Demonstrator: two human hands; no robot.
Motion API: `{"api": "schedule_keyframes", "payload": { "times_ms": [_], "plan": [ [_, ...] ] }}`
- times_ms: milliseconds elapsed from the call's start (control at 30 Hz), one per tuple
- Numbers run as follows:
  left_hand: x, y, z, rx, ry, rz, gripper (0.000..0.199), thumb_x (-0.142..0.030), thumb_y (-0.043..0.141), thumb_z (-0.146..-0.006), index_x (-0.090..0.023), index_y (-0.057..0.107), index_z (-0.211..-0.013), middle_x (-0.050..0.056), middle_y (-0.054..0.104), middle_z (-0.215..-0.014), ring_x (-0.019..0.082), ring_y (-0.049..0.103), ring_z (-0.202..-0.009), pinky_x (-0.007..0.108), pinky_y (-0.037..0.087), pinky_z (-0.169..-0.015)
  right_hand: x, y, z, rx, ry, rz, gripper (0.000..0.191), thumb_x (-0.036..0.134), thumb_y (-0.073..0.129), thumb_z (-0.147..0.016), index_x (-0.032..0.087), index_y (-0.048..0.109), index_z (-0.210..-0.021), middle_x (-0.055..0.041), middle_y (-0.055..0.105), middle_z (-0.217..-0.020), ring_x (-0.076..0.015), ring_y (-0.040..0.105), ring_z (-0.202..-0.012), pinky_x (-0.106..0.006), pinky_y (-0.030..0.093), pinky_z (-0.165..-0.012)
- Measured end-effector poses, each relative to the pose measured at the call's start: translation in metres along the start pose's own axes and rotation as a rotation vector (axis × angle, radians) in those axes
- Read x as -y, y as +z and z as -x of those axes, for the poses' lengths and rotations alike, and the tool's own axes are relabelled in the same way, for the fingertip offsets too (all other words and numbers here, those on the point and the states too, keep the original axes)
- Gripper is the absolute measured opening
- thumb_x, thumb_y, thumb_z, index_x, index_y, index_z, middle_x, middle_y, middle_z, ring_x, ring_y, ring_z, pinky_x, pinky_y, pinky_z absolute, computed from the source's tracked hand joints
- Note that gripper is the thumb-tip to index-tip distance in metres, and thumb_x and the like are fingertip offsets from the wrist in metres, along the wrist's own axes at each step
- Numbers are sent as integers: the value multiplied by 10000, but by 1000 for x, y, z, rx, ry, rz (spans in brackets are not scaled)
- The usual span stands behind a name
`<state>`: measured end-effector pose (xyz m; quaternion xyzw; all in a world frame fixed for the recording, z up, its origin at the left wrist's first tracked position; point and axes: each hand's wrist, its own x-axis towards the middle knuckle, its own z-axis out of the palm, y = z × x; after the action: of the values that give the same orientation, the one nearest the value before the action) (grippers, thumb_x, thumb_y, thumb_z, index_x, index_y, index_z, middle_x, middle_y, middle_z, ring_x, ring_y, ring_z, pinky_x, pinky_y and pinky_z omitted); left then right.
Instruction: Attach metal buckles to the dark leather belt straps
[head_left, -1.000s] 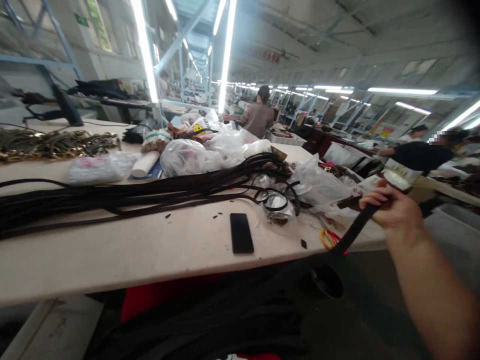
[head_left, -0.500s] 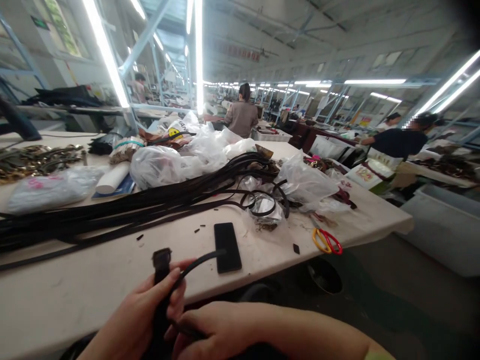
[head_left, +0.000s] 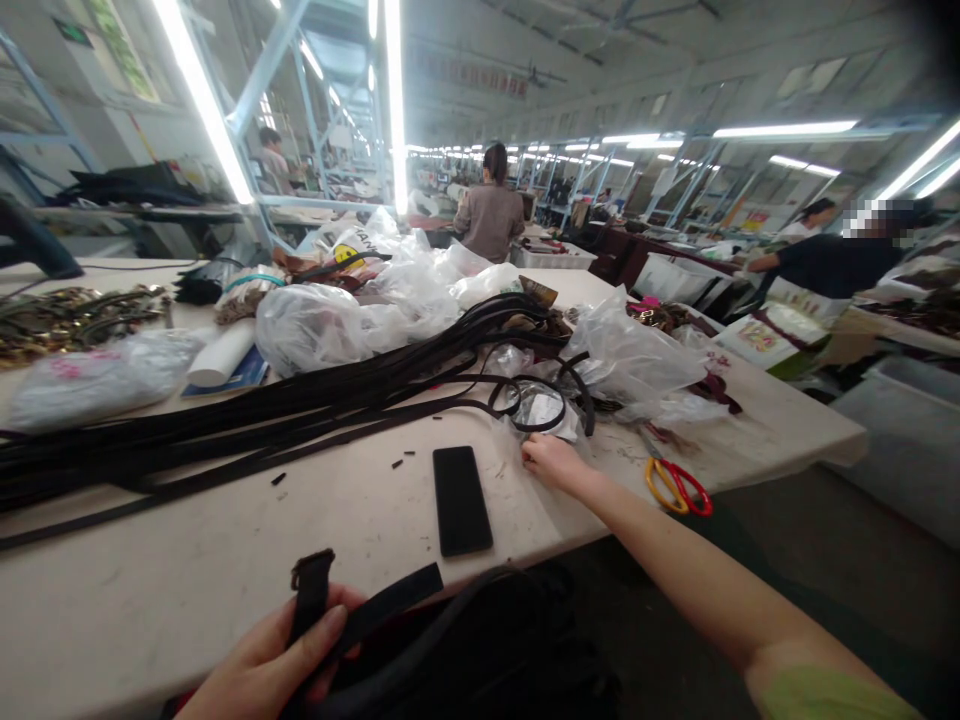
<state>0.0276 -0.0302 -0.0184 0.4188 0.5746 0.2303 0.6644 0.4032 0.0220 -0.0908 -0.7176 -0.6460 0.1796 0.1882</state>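
Observation:
My left hand [head_left: 296,640] is closed around a black strap [head_left: 397,598] with a dark buckle [head_left: 313,568] at its folded end. The strap's free end sticks out to the right past my fingers. Across the table, my right hand [head_left: 553,462] reaches to the near edge of a small clear plastic bag [head_left: 551,412]. Its fingers are curled together, and whatever they may hold is too small to make out. A black phone [head_left: 462,500] lies flat between my two hands. Dark material [head_left: 480,640] hangs below the table edge, near my lap.
A bundle of long black straps [head_left: 300,410] runs across the table [head_left: 150,580]. Scissors with yellow and red handles [head_left: 679,487] lie near the right edge. Plastic bags [head_left: 337,325] are heaped behind. A person [head_left: 491,215] stands farther back, another [head_left: 832,260] at right.
My right hand has left the strap by my left hand and moved forward and right to the small plastic bag. My left hand, with the buckled strap, has come slightly lower.

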Motion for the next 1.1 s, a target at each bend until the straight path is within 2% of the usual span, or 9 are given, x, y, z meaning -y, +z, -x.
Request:
{"api": "schedule_keyframes", "payload": {
  "times_ms": [133,233,333,433,567,767,900,1000,1100],
  "plan": [
    [-1,-3,6,30,24,21,554,-589,696,-564,-180,630,-932,-16,510,-550,132,438,-537,209,319,-480,13,-7,14,-82,-28,-77,106,136,571,-729,149,537,-630,-20,528,-697,-158,488,-810,-263,355,-717],
    [4,-4,8,39,84,99,488,-544,689,-619,-156,608,-903,-55,419,-484,87,357,-504,183,278,-504,49,-4,34,-89,-60,-202,97,243,539,-784,170,540,-721,-14,515,-642,-145,470,-669,-257,344,-620],
    [8,1,10,60,120,232,383,-474,651,-703,-154,576,-898,-65,388,-470,76,327,-495,176,259,-508,112,9,67,106,-24,-812,244,417,481,-831,184,514,-771,28,470,-558,-100,397,-506,-223,310,-497],
    [15,10,15,98,148,342,313,-423,635,-739,-143,548,-849,-59,392,-492,68,315,-489,176,250,-498,175,27,94,305,117,-1477,253,427,584,-772,181,528,-794,58,426,-517,-62,342,-454,-179,251,-435],
    [27,15,23,206,138,411,277,-366,635,-756,-138,488,-702,-48,383,-544,52,282,-472,182,214,-461,215,40,104,403,273,-1837,218,302,694,-696,172,556,-805,71,424,-512,-34,347,-439,-145,274,-431],
    [32,12,29,209,144,461,281,-344,631,-755,-143,459,-664,-52,359,-545,47,250,-457,182,194,-446,215,43,112,430,262,-1891,176,273,690,-705,175,574,-795,79,392,-480,-33,326,-422,-142,257,-409],
    [29,17,31,207,190,421,271,-363,614,-766,-131,500,-684,-51,364,-542,50,261,-463,180,202,-453,212,54,122,356,102,-1631,206,377,632,-752,207,593,-860,62,438,-491,-60,382,-454,-167,319,-449],
    [25,21,34,170,258,360,290,-393,583,-782,-126,523,-687,-42,395,-551,58,293,-480,181,224,-466,209,57,126,193,-120,-1221,248,382,600,-776,226,625,-967,-22,598,-838,-127,539,-772,-234,437,-688],
    [19,22,38,151,300,226,290,-413,550,-798,-125,571,-829,-21,469,-606,87,389,-539,192,301,-516,207,51,128,199,-277,-1093,224,361,539,-824,248,622,-998,-36,508,-1167,-183,471,-1061,-283,400,-870]
  ]
}}
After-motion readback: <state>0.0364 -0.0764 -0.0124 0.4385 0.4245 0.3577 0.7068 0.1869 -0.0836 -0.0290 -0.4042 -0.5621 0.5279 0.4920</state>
